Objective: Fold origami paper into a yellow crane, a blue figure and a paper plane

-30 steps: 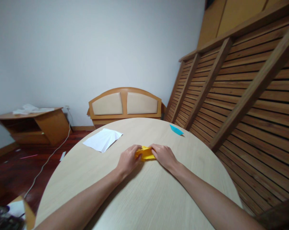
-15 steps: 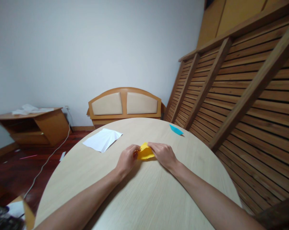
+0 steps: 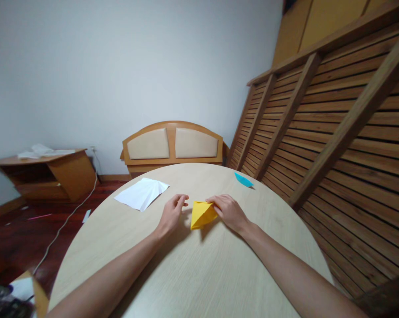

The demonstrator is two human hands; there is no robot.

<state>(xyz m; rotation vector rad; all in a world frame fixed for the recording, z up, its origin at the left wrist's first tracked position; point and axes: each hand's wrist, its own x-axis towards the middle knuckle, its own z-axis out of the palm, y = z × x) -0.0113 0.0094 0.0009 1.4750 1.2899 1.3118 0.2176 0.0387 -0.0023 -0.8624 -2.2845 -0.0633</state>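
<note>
A folded sheet of yellow paper [image 3: 202, 214] is held above the middle of the round table, its creased faces showing and its shadow falling on the wood. My right hand [image 3: 228, 212] pinches its right upper edge between thumb and fingers. Just left of the paper, my left hand [image 3: 173, 213] is apart from it, fingers loosely curved with a gap between them and nothing inside. Farther back on the right lies a small blue folded paper [image 3: 243, 179]. A creased white sheet [image 3: 141, 194] rests at the back left.
The round light-wood table [image 3: 199, 282] fills the foreground. Behind it stands a padded headboard [image 3: 173, 141] against the wall. Slatted wooden panels [image 3: 318, 132] lean at the right. A low cabinet [image 3: 67, 176] and a cable [image 3: 65, 221] are on the left.
My left hand has let go of the yellow paper and moved slightly left. The paper has turned in my right hand, showing a pointed, folded shape.
</note>
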